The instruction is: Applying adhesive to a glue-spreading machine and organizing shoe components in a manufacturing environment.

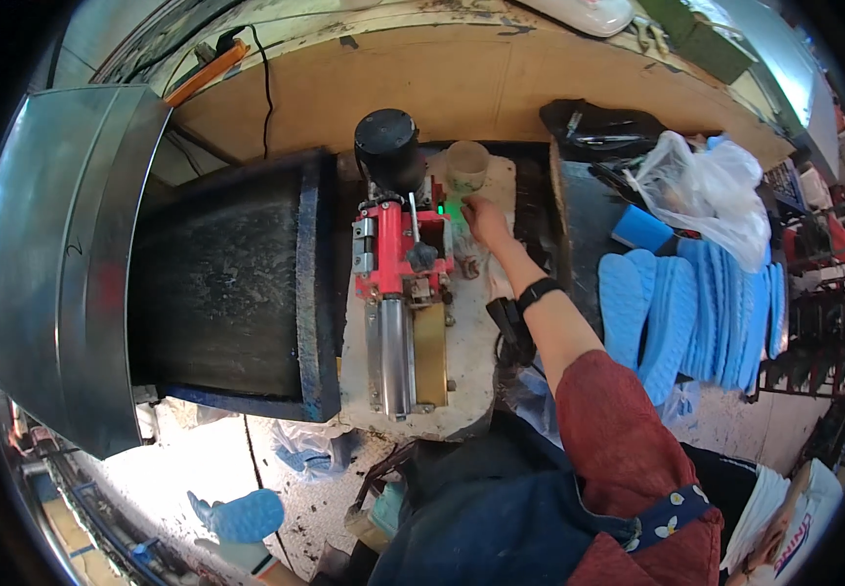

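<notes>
At the lower left, my left hand (pixel 239 557) wears a pale glove and is closed on a light blue insole (pixel 247 516), held out over the floor. Its fingertips are partly hidden by the insole. My right hand (pixel 484 221) reaches forward to the right side of a red bench machine (pixel 390 239), beside a small green light (pixel 452 210). Its fingers are curled together; whatever lies in them is too small to make out. A cloudy plastic cup (pixel 466 164) stands just beyond it. The machine carries a black cylinder (pixel 386 137) on top and a shiny metal roller (pixel 396 356) in front.
Left of the machine lies a dark conveyor belt (pixel 227 283) running from a sheet-metal hood (pixel 71 254). At right, several blue insoles (pixel 672 313) stand in a row near a blue block (pixel 641 229) and a clear plastic bag (pixel 706 190). A wooden board (pixel 393 88) closes off the back.
</notes>
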### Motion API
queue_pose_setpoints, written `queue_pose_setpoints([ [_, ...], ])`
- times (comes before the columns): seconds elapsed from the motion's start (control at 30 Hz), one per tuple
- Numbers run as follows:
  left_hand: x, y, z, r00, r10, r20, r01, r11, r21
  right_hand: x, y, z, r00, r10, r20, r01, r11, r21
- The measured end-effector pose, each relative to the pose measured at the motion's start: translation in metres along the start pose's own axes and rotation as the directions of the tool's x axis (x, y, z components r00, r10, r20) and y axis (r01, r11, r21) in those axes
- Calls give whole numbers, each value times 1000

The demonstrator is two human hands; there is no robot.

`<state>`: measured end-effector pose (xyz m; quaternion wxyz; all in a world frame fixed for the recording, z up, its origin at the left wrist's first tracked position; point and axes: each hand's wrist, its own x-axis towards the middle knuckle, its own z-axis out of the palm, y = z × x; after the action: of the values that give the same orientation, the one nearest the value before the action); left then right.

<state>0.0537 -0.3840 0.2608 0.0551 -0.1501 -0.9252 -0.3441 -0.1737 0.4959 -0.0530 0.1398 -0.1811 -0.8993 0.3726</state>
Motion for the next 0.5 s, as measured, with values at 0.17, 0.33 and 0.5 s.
queue_pose_setpoints([
  [0.17, 142, 277, 171, 574, -93, 813, -807, 102, 581, 56, 61, 33, 989, -42, 142, 68, 981, -181],
  [0.33, 85, 256, 225, 680, -311, 664, 425, -571, -702, 70, 79, 69, 966, -183, 184, 215, 961, -171],
  [0.5, 18, 208, 217, 760, -643, 95, -197, -368, -909, 68, 62, 51, 963, -201, 180, 234, 954, -185],
])
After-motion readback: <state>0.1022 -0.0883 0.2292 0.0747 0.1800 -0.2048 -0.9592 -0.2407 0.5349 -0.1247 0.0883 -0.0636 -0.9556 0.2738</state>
